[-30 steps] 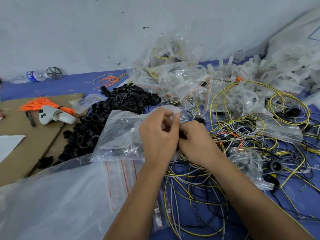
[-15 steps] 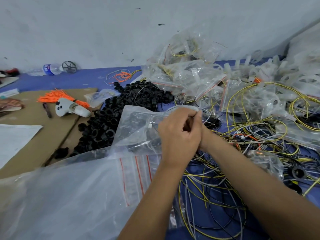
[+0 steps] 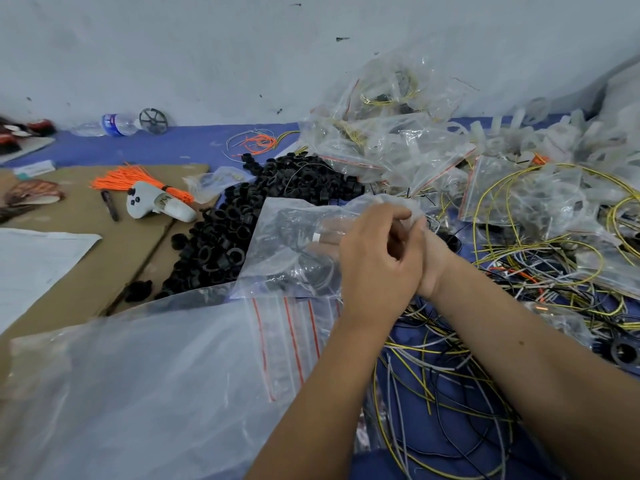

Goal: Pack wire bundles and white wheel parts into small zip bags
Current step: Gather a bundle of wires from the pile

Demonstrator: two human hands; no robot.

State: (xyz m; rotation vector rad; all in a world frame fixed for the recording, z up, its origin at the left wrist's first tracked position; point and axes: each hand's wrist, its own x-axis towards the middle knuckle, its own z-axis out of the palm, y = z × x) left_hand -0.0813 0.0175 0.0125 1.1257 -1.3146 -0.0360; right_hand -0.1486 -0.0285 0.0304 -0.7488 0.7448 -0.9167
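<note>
Since half a second before, both hands had slid a little right across my view, and the left hand [image 3: 377, 261] had opened slightly at the thumb while keeping its place over the right. I saw the left hand with its fingers curled round the right edge of a clear zip bag [image 3: 298, 244], which lay tilted, its left part over the black rings [image 3: 242, 223]. Dark wire [image 3: 308, 268] showed through the bag's plastic, along with a small white tag. The right hand [image 3: 431, 261] sat just behind the left, touching it, and mostly hidden; I could not tell whether its fingers were curled on the bag or on anything else.

Near left, a large plastic sheet [image 3: 138, 375] covered the surface, with a stack of red-striped empty bags [image 3: 294, 337] under it. Loose yellow, grey and black wires [image 3: 450, 393] sprawled under my forearms on the blue surface [image 3: 180, 147]. Far right was a heap of filled bags [image 3: 398, 143] and, beyond it, translucent white parts [image 3: 554, 133]. On the cardboard [image 3: 104, 244] at left lay a white controller [image 3: 156, 206] touching a bunch of orange ties [image 3: 138, 174]. A bottle [image 3: 110, 124] lay by the far wall.
</note>
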